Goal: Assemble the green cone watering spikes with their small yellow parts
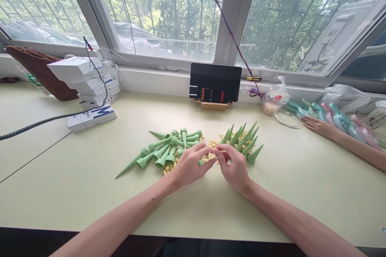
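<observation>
Both my hands meet at the middle of a pale green table (90,184). My left hand (191,164) is curled, its fingers closed on a green piece that peeks out beneath them. My right hand (233,164) pinches a small yellow part (214,151) between thumb and fingertips. Several green cone-shaped spikes (164,150) lie in a loose heap to the left. More green spikes (245,140) stand bunched with points up to the right. Small yellow parts (212,143) are scattered between the two heaps.
Another person's hand (319,125) rests flat at the right, beside pastel clips (331,114) and a plastic bag (275,98). A phone (214,95) leans on a dark tablet (215,76) at the windowsill. White boxes (87,84) and a braided cable (36,123) occupy the left.
</observation>
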